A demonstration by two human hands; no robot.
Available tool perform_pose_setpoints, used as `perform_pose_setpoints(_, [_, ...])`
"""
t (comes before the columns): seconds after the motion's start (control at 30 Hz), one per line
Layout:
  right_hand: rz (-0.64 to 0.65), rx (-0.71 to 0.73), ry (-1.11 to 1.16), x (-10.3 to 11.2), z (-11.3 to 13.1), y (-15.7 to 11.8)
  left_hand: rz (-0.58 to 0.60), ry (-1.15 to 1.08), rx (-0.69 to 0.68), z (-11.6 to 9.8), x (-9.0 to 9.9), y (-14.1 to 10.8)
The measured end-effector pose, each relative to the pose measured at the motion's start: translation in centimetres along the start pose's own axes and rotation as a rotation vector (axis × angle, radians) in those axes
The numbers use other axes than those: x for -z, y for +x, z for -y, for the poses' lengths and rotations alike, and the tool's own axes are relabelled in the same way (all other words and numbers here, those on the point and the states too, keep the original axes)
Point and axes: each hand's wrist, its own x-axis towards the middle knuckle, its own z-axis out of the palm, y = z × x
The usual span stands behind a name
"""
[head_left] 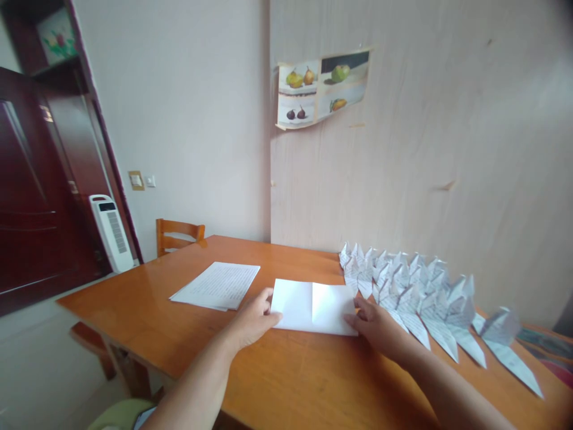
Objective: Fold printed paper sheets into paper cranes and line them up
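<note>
A white sheet of paper [293,304], folded to a wide rectangle with an upright crease near its middle, is held just over the wooden table. My left hand [257,316] pinches its left edge, thumb on the near face. At the right edge, my right hand [369,319] grips it the same way, thumb in front and fingers partly hidden behind. Left of the folded sheet lies a stack of printed paper [219,285]. Rows of folded paper figures [403,280] with pointed tips and long tails stand to the right of my right hand.
The orange-brown wooden table [286,370] meets the wall at the back. A wooden chair [179,230] stands at its far left, and part of a bench [94,346] shows below the left edge. Farther left is a white tower appliance [111,233]. Fruit pictures [322,89] hang on the wall.
</note>
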Motion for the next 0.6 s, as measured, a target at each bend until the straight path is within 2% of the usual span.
perform_pose_setpoints(0.1, [-0.064, -0.052, -0.010, -0.7, -0.4, 0.2, -0.233, 0.239, -0.076, -0.1, -0.6, 0.0])
perform_pose_setpoints(0.17, [-0.087, -0.075, -0.041, -0.9, -0.2, 0.2, -0.397, 0.434, -0.212, -0.7, -1.2, -0.1])
perform_pose_setpoints(0.2, [-0.091, -0.081, -0.058, -0.9, -0.1, 0.1, -0.427, 0.505, -0.297, -1.1, -1.5, -0.2])
perform_pose_setpoints(0.23, [-0.093, -0.083, -0.074, -0.9, 0.0, 0.1, -0.420, 0.551, -0.395, -1.7, -1.9, -0.4])
perform_pose_setpoints(0.3, [-0.090, -0.079, -0.087, -1.0, 0.1, 0.0, -0.325, 0.629, -0.551, -2.9, -2.6, -0.7])
perform_pose_setpoints(0.4, [-0.077, -0.055, -0.086, -1.1, 0.1, 0.0, -0.138, 0.722, -0.646, -4.3, -3.6, -1.2])
perform_pose_setpoints(0.5, [-0.074, -0.027, -0.093, -1.3, -0.2, 0.0, 0.013, 0.752, -0.618, -4.6, -4.1, -1.4])
perform_pose_setpoints(0.6, [-0.070, -0.016, -0.150, -1.3, -0.2, -0.1, 0.088, 0.752, -0.552, -4.3, -4.2, -1.3])
